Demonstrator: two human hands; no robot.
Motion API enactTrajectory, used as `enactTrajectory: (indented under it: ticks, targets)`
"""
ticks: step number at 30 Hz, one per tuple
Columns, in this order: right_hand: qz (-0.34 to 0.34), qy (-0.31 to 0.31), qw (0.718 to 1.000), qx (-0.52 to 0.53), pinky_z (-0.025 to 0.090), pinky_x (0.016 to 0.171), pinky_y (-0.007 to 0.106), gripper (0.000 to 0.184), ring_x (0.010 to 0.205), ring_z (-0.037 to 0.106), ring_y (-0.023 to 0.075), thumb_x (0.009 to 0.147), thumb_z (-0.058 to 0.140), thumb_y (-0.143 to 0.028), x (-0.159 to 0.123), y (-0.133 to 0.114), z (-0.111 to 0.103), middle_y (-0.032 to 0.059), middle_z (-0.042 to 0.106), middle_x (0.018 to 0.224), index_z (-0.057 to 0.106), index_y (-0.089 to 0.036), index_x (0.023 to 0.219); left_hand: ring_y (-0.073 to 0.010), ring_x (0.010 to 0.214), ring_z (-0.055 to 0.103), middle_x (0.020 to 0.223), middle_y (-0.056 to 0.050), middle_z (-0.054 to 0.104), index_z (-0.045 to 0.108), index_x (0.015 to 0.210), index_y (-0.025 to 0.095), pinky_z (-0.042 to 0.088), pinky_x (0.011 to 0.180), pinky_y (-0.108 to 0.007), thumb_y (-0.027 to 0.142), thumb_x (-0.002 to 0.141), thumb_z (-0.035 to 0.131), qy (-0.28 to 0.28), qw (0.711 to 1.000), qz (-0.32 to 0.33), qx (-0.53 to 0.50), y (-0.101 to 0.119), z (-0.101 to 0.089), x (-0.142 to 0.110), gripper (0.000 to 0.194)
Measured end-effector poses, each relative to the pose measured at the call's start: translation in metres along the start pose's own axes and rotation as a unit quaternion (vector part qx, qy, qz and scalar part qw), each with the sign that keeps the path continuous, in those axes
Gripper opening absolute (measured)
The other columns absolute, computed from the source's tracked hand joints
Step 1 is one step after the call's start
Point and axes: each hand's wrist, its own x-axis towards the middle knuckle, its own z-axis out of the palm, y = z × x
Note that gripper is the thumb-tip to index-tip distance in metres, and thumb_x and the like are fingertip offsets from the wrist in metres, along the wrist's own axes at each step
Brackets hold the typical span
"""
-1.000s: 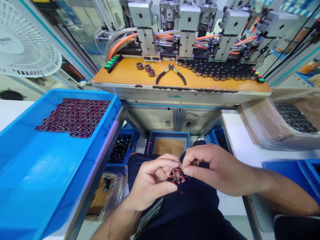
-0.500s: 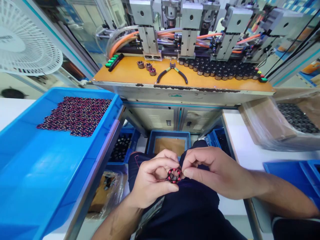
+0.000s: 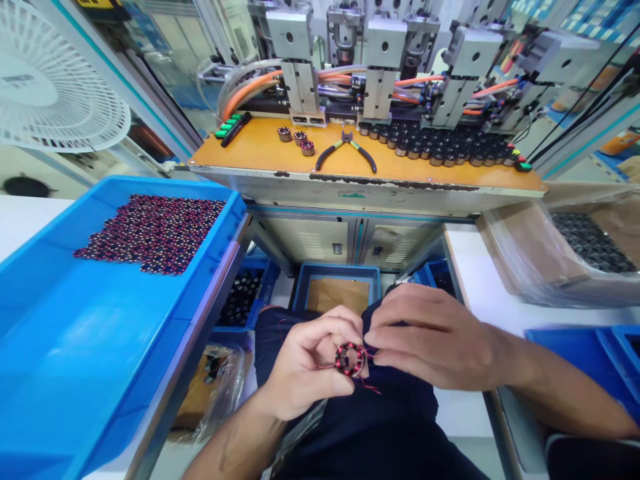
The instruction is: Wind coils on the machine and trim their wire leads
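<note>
Above my lap, my left hand (image 3: 313,360) grips a small ring-shaped motor stator (image 3: 341,371) wound with red wire, its open face turned up toward me. Thin red wire ends stick out from it on both sides, and one hangs below at the right. Close by on the right, my right hand (image 3: 430,333) has its fingertips pinched on a red wire (image 3: 369,353) at the stator's edge. The exact pinch point is partly hidden by the fingers.
A blue bin (image 3: 125,313) of wound stators stands left. On the orange bench (image 3: 250,150) lie cutting pliers (image 3: 347,138), a few stators (image 3: 307,148), dark parts (image 3: 435,147) and green-ended markers (image 3: 235,128) below the machine. A plastic-lined carton (image 3: 535,260) stands right.
My right hand has turned more palm-down, its fingers still by the stator's right side. Red wire ends now show at the right and below. The stator sits slightly lower in my left hand.
</note>
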Motion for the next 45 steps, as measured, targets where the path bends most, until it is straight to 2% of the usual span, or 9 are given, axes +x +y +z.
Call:
enactTrajectory:
  ticks: [9, 13, 25, 29, 33, 37, 40, 43, 45]
  targets:
    - [-0.055, 0.005, 0.998, 0.025, 0.052, 0.066, 0.030, 0.004, 0.072, 0.058, 0.0146, 0.088, 0.065, -0.013, 0.007, 0.005, 0.006, 0.0057, 0.070, 0.081, 0.065, -0.017, 0.090, -0.0086, 0.058, 0.061, 0.090, -0.003, 0.056, 0.074, 0.088, 0.018, 0.048, 0.052, -0.019, 0.030, 0.065, 0.087, -0.028, 0.998, -0.055, -0.029, -0.001, 0.000, 0.000, 0.029]
    - [-0.031, 0.042, 0.998, 0.029, 0.052, 0.061, 0.028, 0.003, 0.067, 0.060, 0.0132, 0.088, 0.066, -0.015, 0.004, 0.004, 0.012, 0.0043, 0.071, 0.079, 0.066, -0.018, 0.087, -0.0090, 0.057, 0.061, 0.093, -0.003, 0.057, 0.076, 0.092, 0.020, 0.048, 0.052, -0.020, 0.030, 0.065, 0.087, -0.018, 0.998, -0.052, -0.019, -0.001, -0.002, 0.001, 0.032]
    - [0.133, 0.191, 0.970, 0.065, 0.055, 0.060, 0.022, 0.007, 0.068, 0.065, 0.0114, 0.091, 0.059, -0.013, -0.007, -0.011, 0.045, 0.0063, 0.067, 0.076, 0.065, -0.014, 0.087, -0.0139, 0.085, 0.060, 0.105, -0.006, 0.062, 0.075, 0.111, 0.033, 0.053, 0.073, -0.025, 0.014, 0.070, 0.083, 0.043, 0.984, 0.100, 0.138, -0.005, -0.005, 0.005, 0.046]
    - [0.105, 0.202, 0.973, 0.030, 0.055, 0.061, 0.022, 0.009, 0.067, 0.064, 0.0117, 0.092, 0.057, -0.013, -0.009, -0.009, 0.047, 0.0058, 0.066, 0.075, 0.063, -0.015, 0.086, -0.0132, 0.079, 0.061, 0.088, -0.004, 0.064, 0.071, 0.118, 0.026, 0.052, 0.075, -0.024, 0.031, 0.069, 0.086, 0.030, 0.987, 0.034, 0.154, -0.003, -0.010, 0.004, 0.052]
    - [0.109, 0.202, 0.973, 0.014, 0.054, 0.060, 0.022, 0.008, 0.066, 0.064, 0.0117, 0.089, 0.059, -0.010, -0.009, -0.008, 0.047, 0.0050, 0.066, 0.074, 0.063, -0.015, 0.085, -0.0096, 0.060, 0.062, 0.072, -0.001, 0.066, 0.072, 0.107, 0.020, 0.052, 0.058, -0.019, 0.022, 0.082, 0.073, 0.031, 0.990, -0.016, 0.136, -0.001, -0.009, 0.001, 0.025]
    - [0.133, 0.218, 0.967, -0.004, 0.053, 0.060, 0.022, 0.009, 0.064, 0.062, 0.0112, 0.088, 0.060, -0.008, -0.007, -0.010, 0.050, 0.0048, 0.066, 0.072, 0.063, -0.014, 0.082, -0.0119, 0.061, 0.068, 0.074, -0.003, 0.070, 0.070, 0.108, 0.019, 0.056, 0.057, -0.020, 0.013, 0.085, 0.068, 0.053, 0.993, 0.027, 0.106, -0.006, -0.005, 0.000, 0.023]
    - [0.156, 0.225, 0.962, -0.010, 0.054, 0.060, 0.021, 0.008, 0.064, 0.062, 0.0110, 0.087, 0.060, -0.006, -0.007, -0.012, 0.050, 0.0060, 0.066, 0.073, 0.063, -0.013, 0.084, -0.0140, 0.070, 0.072, 0.098, -0.006, 0.072, 0.071, 0.112, 0.025, 0.059, 0.061, -0.024, 0.010, 0.083, 0.069, 0.029, 0.992, 0.084, 0.092, -0.006, -0.005, 0.001, 0.032]
    - [0.171, 0.224, 0.959, -0.006, 0.053, 0.059, 0.020, 0.009, 0.064, 0.062, 0.0101, 0.086, 0.060, -0.004, -0.008, -0.014, 0.047, 0.0059, 0.065, 0.074, 0.064, -0.012, 0.084, -0.0183, 0.081, 0.073, 0.119, -0.012, 0.069, 0.076, 0.103, 0.022, 0.062, 0.075, -0.032, 0.020, 0.078, 0.078, 0.012, 0.985, 0.135, 0.111, -0.004, -0.006, 0.003, 0.025]
    - [0.173, 0.209, 0.962, 0.009, 0.053, 0.060, 0.020, 0.010, 0.065, 0.062, 0.0098, 0.086, 0.059, -0.004, -0.010, -0.016, 0.044, 0.0052, 0.064, 0.074, 0.063, -0.012, 0.085, -0.0232, 0.090, 0.074, 0.114, -0.013, 0.072, 0.076, 0.088, 0.018, 0.061, 0.082, -0.037, 0.028, 0.072, 0.083, 0.012, 0.981, 0.162, 0.108, -0.006, -0.006, 0.003, 0.020]
